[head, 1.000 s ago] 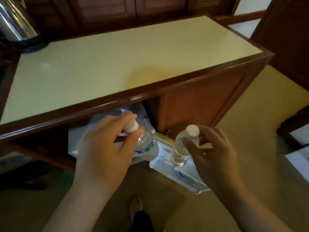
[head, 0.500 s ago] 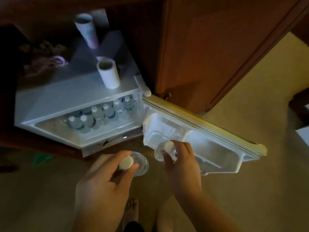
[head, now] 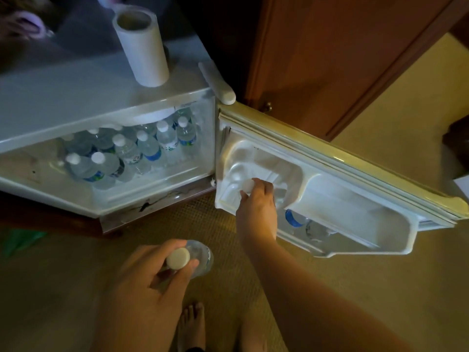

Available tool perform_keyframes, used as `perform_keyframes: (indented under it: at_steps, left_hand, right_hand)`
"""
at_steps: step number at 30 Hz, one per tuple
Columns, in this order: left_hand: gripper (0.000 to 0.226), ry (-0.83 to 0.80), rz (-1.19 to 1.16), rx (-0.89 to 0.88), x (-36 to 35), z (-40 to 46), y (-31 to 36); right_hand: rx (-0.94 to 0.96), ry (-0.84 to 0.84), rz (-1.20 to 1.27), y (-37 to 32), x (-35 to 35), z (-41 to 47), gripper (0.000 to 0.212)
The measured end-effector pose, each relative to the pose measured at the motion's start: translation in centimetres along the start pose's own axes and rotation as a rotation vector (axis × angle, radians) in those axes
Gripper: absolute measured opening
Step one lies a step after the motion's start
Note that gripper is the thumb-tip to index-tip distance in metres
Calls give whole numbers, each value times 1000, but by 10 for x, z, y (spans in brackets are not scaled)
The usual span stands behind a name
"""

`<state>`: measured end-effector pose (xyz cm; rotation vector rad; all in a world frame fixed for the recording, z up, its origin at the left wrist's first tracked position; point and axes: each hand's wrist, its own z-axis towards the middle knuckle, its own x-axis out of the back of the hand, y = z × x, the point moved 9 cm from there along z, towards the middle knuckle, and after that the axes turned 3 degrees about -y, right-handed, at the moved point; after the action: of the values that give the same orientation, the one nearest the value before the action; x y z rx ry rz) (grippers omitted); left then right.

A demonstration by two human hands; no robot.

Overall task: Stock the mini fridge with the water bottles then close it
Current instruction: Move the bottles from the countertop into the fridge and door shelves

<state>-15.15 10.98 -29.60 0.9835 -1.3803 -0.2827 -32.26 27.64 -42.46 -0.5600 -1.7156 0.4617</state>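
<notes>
Lowering the clear plastic capped bottle (head: 250, 186) upright into the white door shelf's (head: 355, 219) hinge-side corner suits the right hand (head: 257, 209) pinching its cap; left hand (head: 142, 283) grips another bottle (head: 195, 257).

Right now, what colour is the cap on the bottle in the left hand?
Off-white cap, head view.

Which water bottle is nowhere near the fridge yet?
The bottle in the left hand, held by its cap above the floor. The right hand's bottle is at the door shelf; the rest sit inside the fridge.
</notes>
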Motion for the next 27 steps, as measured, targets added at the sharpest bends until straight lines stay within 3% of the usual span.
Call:
perform_keyframes:
  at_steps: [6,10,18,27]
  left_hand:
    - [61,-49,-92,0,-13,11,-23]
    - [46,-26,-130,-34,-16,14,-25]
    - [35,-59,-177,-66,-30,25,-19]
    - [26,-64,-184,-75,-51,32,-12]
  right_hand:
    - [-154,-9,14,33,-18,13,27]
    - [-220,-33,16,54,-23,14,29]
    - [-240,-25,151,70,-30,15,39]
    - [-339,-73,236,91,-48,8,70]
